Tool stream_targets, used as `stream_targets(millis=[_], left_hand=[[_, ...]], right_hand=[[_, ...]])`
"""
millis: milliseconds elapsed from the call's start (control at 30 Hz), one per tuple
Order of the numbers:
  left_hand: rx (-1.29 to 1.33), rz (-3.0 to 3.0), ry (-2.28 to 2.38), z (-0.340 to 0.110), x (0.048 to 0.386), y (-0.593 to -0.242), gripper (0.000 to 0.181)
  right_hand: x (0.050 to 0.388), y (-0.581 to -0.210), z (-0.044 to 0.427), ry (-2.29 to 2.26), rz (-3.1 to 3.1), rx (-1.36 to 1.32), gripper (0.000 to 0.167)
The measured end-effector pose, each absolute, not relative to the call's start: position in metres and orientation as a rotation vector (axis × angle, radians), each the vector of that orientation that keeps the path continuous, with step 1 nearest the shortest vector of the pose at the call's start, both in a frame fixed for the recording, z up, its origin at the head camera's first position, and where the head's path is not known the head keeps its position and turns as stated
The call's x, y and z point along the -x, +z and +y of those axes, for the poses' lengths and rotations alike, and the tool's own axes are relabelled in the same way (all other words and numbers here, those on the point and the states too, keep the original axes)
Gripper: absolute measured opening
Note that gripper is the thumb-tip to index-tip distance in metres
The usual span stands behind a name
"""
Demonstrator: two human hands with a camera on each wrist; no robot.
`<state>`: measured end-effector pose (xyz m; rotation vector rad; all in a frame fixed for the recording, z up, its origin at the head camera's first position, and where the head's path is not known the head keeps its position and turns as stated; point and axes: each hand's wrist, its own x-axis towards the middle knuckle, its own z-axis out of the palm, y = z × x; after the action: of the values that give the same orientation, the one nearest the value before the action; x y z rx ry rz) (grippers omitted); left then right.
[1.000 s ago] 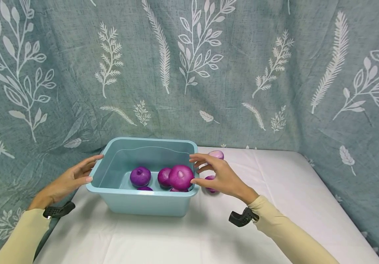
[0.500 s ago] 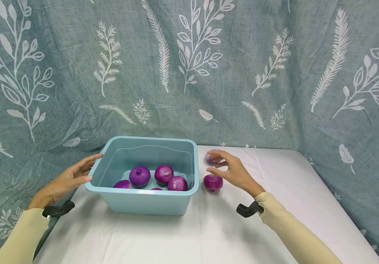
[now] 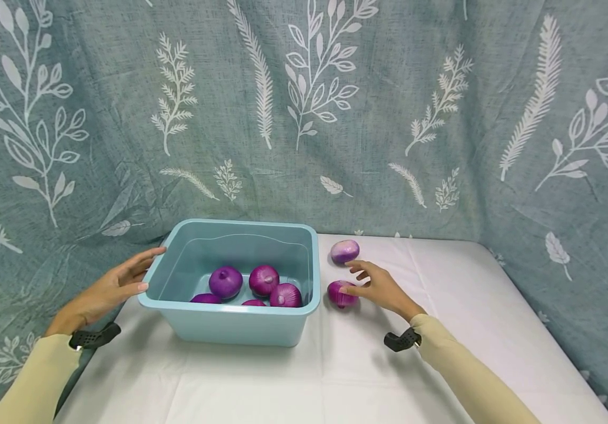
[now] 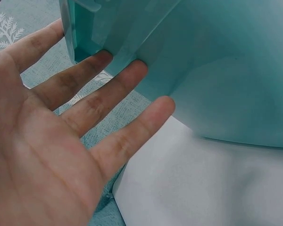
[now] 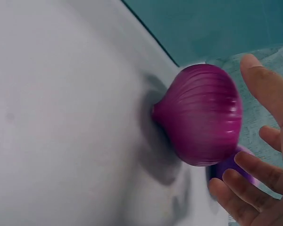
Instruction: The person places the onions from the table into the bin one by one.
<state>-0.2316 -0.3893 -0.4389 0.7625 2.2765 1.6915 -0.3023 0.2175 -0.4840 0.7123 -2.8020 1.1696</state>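
A red onion (image 3: 342,294) lies on the white cloth just right of the light-blue bin (image 3: 229,325). My right hand (image 3: 379,286) hovers at its right side, thumb and fingers spread around its upper part. In the right wrist view the fingers look apart from the onion (image 5: 200,117). Behind it lies a purple-and-white turnip (image 3: 345,251). My left hand (image 3: 108,290) touches the bin's left end with nearly straight, spread fingers, as the left wrist view shows. Inside the bin sit several purple vegetables, among them a red onion (image 3: 285,295) and a round dark-purple one (image 3: 226,282).
White cloth (image 3: 261,383) covers the table. A teal leaf-print curtain (image 3: 367,194) hangs close behind the bin and down both sides. The bin's front wall hides the lower parts of some vegetables.
A large red onion at the right hand has been let go into the bin. The right hand has moved right, then down to the onion outside. The left hand stays put.
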Motion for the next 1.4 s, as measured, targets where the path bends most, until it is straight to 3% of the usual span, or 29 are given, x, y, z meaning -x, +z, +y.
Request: stream_targets(millis=[567,1400], left_hand=[[-0.795,2.257,1.701,-0.391,0.233,-0.441,0.068],[-0.771,2.267,1.692,-0.388,0.230,-0.436,0.068]], right_hand=[[0.300,-0.500,0.218,1.170,-2.882,-0.668,0.074],[0.295,-0.503,0.220,1.273,-2.940,-0.591,0.063]])
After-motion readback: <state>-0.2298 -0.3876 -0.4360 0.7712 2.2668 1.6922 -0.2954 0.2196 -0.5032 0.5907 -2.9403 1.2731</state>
